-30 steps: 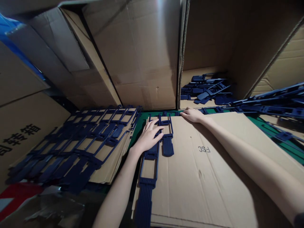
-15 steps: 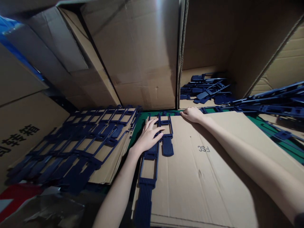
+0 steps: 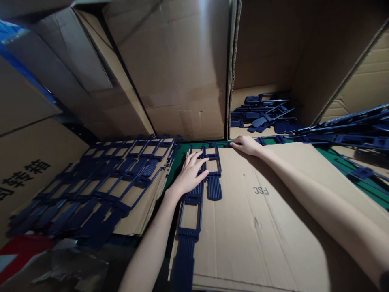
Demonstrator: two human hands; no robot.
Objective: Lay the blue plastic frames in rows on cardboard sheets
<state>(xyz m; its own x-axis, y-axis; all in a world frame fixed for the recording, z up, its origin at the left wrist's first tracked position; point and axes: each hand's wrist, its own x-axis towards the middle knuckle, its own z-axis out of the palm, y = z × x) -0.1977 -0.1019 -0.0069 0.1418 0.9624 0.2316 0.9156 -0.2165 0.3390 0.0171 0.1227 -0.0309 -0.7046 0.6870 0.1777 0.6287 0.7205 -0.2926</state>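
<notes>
My left hand [image 3: 192, 175] lies with fingers spread over dark blue plastic frames on the left edge of a cardboard sheet marked FSC [image 3: 237, 227]. Beside its fingertips is a short frame piece with a ribbed tab [image 3: 215, 188]; a longer frame [image 3: 191, 217] runs below the hand toward me. My right hand [image 3: 245, 145] is at the sheet's far edge, fingers pinched together at a dark blue part that is mostly hidden.
Rows of blue frames [image 3: 118, 174] cover a cardboard stack at the left. An open carton [image 3: 264, 48] behind holds a pile of frames [image 3: 264, 113]. More frames [image 3: 358, 129] stick out at the right, above the green surface [image 3: 375, 196]. Cardboard walls stand behind.
My left thumb and fingers have shifted very slightly. My right hand has barely moved.
</notes>
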